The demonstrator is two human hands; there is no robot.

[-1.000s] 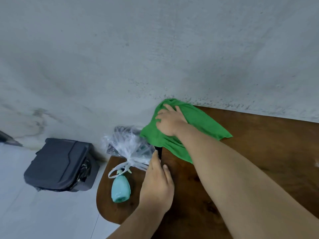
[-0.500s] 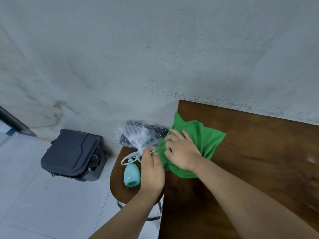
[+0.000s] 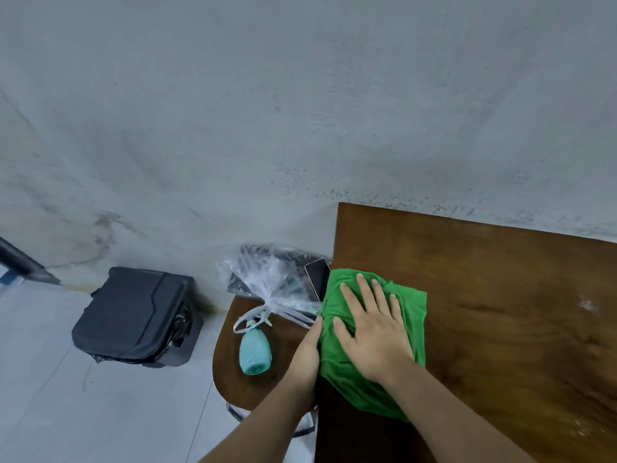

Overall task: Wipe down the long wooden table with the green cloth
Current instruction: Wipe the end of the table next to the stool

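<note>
The green cloth (image 3: 412, 307) lies bunched at the left end of the long wooden table (image 3: 500, 295). My right hand (image 3: 374, 329) lies flat on top of the cloth, fingers spread and pointing away from me. My left hand (image 3: 305, 354) sits at the table's left edge, its fingers against the cloth's side. Part of the cloth hangs over that edge toward me.
A round wooden stool (image 3: 227, 359) stands left of the table with a teal bottle (image 3: 254, 350), a tied clear plastic bag (image 3: 270, 282) and a phone (image 3: 317, 274) on it. A black bin (image 3: 133, 315) stands on the floor by the grey wall (image 3: 300, 111).
My right hand drew the cloth from the far corner back toward me along the left edge and now lies flatter. My left hand slid to the cloth's side.
</note>
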